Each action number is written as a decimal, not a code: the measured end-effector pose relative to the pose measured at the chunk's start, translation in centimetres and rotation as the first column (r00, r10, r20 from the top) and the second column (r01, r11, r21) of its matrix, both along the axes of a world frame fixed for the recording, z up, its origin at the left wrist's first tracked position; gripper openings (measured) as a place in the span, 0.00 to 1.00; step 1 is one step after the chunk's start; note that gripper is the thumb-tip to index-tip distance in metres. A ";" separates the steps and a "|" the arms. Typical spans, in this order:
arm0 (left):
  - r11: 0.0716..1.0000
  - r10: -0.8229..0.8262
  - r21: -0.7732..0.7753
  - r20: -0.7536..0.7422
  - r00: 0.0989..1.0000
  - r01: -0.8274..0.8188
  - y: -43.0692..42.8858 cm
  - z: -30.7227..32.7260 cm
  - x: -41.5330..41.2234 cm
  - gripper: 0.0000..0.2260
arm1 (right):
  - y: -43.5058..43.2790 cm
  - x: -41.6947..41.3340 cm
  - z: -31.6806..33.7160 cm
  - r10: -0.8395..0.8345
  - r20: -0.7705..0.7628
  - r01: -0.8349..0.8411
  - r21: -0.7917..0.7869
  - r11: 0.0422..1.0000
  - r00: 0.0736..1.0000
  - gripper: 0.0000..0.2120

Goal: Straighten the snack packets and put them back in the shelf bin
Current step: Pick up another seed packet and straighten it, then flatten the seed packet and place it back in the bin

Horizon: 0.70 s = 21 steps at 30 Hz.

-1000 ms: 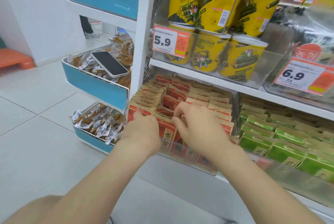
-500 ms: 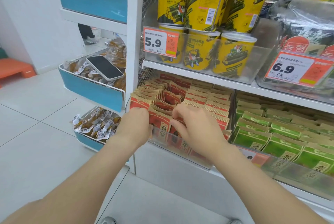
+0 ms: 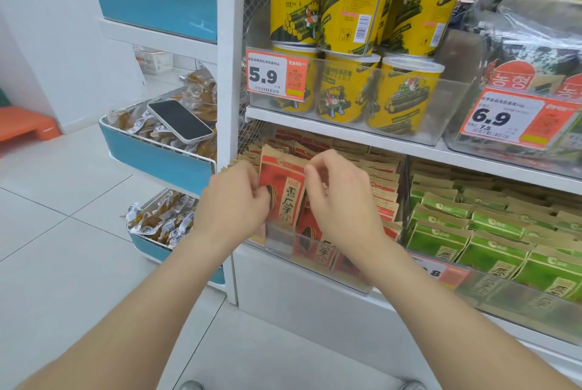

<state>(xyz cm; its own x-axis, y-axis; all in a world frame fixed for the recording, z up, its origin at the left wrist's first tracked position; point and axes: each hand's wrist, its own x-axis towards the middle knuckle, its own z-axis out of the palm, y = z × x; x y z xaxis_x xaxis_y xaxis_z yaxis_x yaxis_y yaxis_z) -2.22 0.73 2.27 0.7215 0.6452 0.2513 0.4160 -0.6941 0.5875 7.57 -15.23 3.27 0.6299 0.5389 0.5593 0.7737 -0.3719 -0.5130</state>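
Observation:
A red and tan snack packet (image 3: 283, 181) stands upright at the front of a clear shelf bin (image 3: 315, 260) on the lower shelf. My left hand (image 3: 234, 200) grips the packet's left edge with curled fingers. My right hand (image 3: 341, 200) holds its right edge, thumb and fingers bent round it. Rows of the same red packets (image 3: 381, 188) fill the bin behind and to the right. More red packets lean against the bin's front wall below my right hand.
Green packets (image 3: 491, 238) fill the bin to the right. Yellow canisters (image 3: 349, 43) stand on the shelf above with a 5.9 price tag (image 3: 277, 76). A phone (image 3: 179, 120) lies on snacks in a blue side basket (image 3: 154, 156); another basket (image 3: 151, 248) hangs below.
Both hands have lifted one red packet up out of the front row and hold it upright, facing me. The camera has come closer to the shelf.

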 end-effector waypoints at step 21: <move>0.696 -0.013 -0.600 0.538 0.843 0.393 -9.9 0.8 0.0 0.08 | -5.2 -2.4 1.7 0.166 -0.468 0.002 0.337 0.941 0.868 0.12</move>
<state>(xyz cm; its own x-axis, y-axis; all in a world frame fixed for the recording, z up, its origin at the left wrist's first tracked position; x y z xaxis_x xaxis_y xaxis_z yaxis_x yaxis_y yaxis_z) -2.22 -9.22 3.07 0.7701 0.6203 0.1492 -0.1378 -0.0667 0.9882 5.18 -20.45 4.99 0.8253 0.4481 0.3436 0.4160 -0.0711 -0.9066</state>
